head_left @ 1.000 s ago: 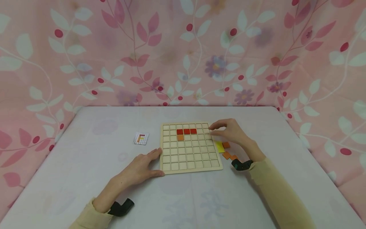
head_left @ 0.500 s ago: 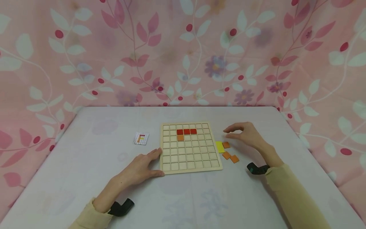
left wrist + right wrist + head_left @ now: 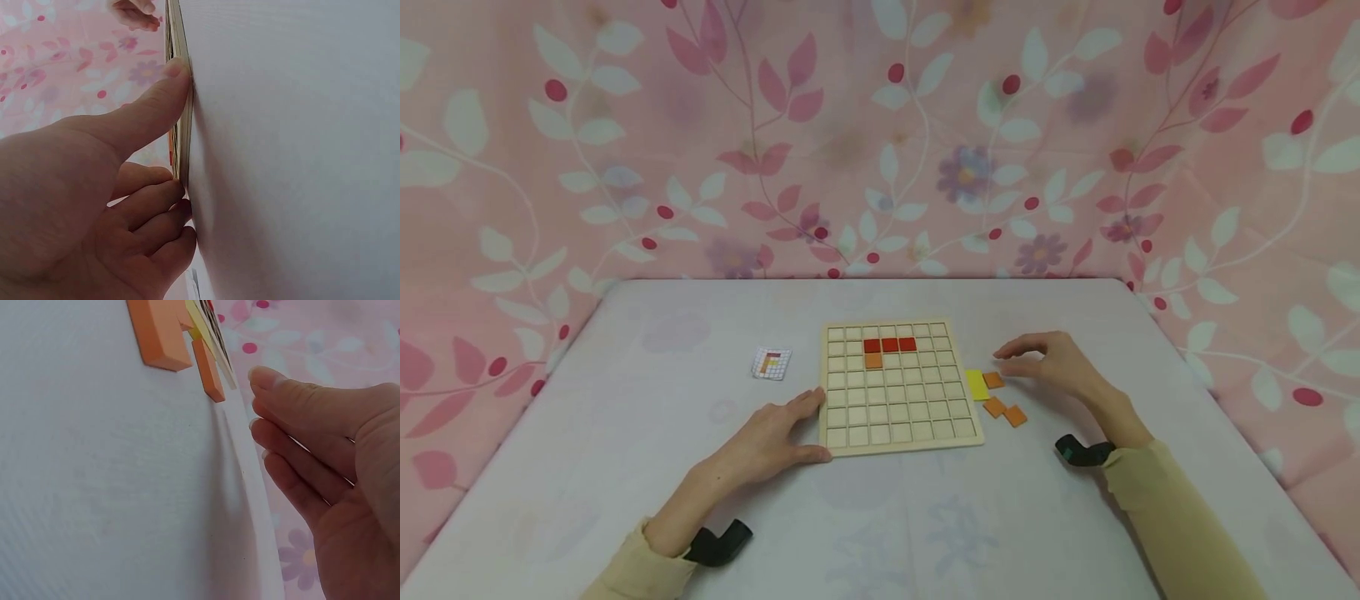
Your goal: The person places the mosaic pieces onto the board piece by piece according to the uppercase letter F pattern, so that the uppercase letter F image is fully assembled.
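Note:
My left hand point(image 3: 767, 437) rests at the left edge of a wooden grid board point(image 3: 850, 419). Its thumb touches the front left corner, and its fingertips meet the rim in the left wrist view. On the board lie three red tiles point(image 3: 890, 344) in a row, with one orange tile point(image 3: 873, 361) below the leftmost. To the right of the board my right hand point(image 3: 1051, 362) hovers with fingers loosely bent and nothing between them. Its fingertips are close to an orange tile point(image 3: 993, 380) beside yellow tiles point(image 3: 977, 385) at the board's edge.
Two more orange tiles point(image 3: 1004, 412) lie on the white-covered table point(image 3: 910, 508), off the board's right side. A small pattern card point(image 3: 771, 363), printed with a coloured shape on a grid, lies left of the board. Behind the table hangs a pink floral cloth point(image 3: 880, 167).
My right hand has moved away from the board's upper right edge, out to the right and slightly nearer to me. The left hand, board and tiles stay as they were.

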A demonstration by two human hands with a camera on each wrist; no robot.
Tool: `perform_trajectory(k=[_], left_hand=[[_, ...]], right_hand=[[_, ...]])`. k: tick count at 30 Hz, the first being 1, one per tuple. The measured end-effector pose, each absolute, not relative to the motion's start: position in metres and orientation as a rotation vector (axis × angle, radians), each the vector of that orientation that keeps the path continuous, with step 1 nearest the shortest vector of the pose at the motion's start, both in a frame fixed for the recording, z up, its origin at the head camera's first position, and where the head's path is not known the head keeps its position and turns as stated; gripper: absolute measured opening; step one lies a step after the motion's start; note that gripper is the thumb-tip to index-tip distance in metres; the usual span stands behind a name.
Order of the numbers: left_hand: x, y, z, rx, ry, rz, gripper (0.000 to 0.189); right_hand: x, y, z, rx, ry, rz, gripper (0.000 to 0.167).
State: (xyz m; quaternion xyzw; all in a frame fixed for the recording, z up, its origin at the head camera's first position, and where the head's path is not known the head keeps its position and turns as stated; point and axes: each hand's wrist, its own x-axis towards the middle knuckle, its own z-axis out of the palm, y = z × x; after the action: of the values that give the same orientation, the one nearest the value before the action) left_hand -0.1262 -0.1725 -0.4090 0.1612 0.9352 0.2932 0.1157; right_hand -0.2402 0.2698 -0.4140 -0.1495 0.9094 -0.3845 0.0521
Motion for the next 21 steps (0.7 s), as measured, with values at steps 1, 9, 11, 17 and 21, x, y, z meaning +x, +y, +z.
perform_trajectory(k=[1,9,11,17,21], left_hand=[[-0.1261,-0.1725,-0.4091,0.471,2.737,0.861,0.09],[-0.1264,-0.1726,-0.4099,0.465,2.736,0.857,0.09],[-0.1267,-0.1729,-0.4101,0.472,2.737,0.853,0.089],[-0.1274,-0.1746,-0.4112,0.493,2.746,0.848,0.089],[-0.1276,-0.175,-0.4114,0.491,2.749,0.845,0.089]], right_hand=[[-0.2402,0.2697,-0.4153,-0.451,2.753,-1.161,0.023],[-0.2433,0.2703,-0.4242,-0.545,2.71,-1.107,0.025],[-0.2433,0.2702,-0.425,-0.547,2.72,-1.103,0.024],[-0.242,0.2681,-0.424,-0.547,2.758,-1.079,0.021],[-0.2412,0.2671,-0.4238,-0.547,2.776,-1.075,0.021]])
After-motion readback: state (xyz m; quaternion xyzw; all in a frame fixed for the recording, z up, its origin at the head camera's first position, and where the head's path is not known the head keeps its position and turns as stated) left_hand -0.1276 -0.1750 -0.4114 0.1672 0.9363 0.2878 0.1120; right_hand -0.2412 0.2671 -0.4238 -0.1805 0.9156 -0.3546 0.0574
